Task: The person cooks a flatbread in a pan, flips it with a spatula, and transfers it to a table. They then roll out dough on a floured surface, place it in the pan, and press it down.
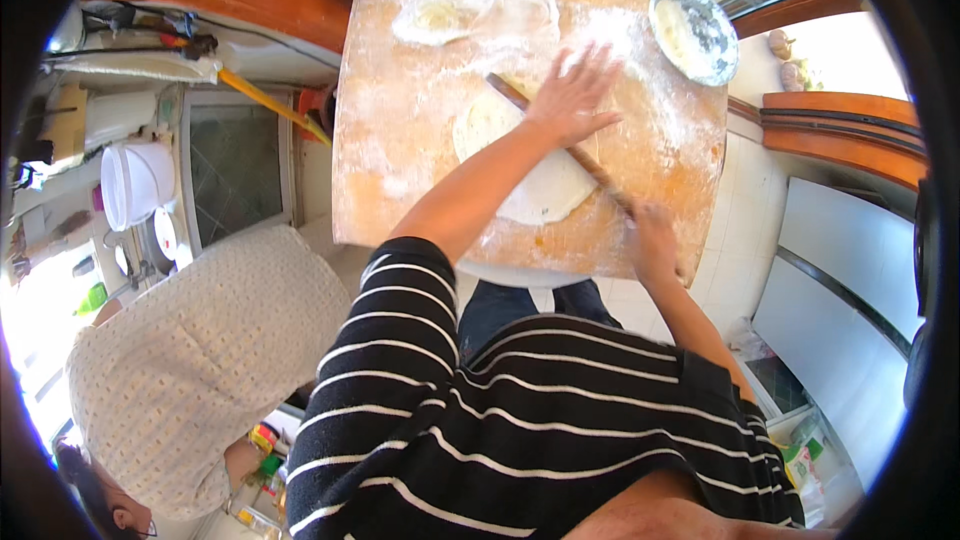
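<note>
A wooden rolling pin (592,165) lies diagonally across a flat, round sheet of dough (536,184) on a floured wooden board (390,157). My left hand (574,101) rests over the pin's upper part, palm down with the fingers spread towards the far side. Near the board's right front edge, my right hand (654,240) is closed around the pin's lower end. Flour covers much of the board, thickest beyond my left hand.
A clear plastic bag with pale contents (439,19) lies at the board's far left. At the far right corner stands a floury metal bowl (694,34). Another person in a pale patterned top (202,367) is at the left. A white bucket (139,184) stands beyond them.
</note>
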`<state>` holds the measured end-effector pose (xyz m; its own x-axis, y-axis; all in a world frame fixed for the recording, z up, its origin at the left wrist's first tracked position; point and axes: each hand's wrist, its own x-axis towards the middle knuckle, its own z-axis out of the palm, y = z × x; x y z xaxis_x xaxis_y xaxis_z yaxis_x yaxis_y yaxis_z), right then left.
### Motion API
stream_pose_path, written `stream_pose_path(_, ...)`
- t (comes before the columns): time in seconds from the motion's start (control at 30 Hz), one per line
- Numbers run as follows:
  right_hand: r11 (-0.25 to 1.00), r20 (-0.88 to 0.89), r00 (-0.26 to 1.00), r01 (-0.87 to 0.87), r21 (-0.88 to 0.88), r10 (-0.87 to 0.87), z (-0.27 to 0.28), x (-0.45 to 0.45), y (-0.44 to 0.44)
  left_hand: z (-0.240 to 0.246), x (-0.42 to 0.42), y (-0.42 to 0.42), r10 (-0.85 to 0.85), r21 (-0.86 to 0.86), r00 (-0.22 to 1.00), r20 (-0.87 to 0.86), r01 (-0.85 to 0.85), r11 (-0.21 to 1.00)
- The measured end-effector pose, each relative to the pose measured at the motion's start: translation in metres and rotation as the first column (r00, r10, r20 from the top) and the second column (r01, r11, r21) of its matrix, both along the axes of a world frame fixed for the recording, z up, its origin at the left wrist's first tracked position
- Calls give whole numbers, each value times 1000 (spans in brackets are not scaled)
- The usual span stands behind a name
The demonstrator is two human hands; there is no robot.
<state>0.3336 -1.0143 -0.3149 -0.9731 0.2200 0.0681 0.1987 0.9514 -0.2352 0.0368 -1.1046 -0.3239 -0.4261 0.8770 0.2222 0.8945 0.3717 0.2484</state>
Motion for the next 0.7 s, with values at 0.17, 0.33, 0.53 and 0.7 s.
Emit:
stream_pose_path(0.17,973,33,983,-172,-153,179,12,-7,-39,10,25,-108,66,-272,997,40,-53,961)
stream_pose_path(0.33,921,132,928,-312,-232,348,26,-8,-64,22,85,-238,212,-335,965,153,-151,930)
stream_pose_path(0.53,950,17,971,-228,-212,237,2,-8,-17,37,71,-176,195,-268,971,140,-153,951)
stream_pose_path(0.7,997,115,992,-37,-67,44,5,-20,30,5,24,-45,174,-110,984,29,-170,979)
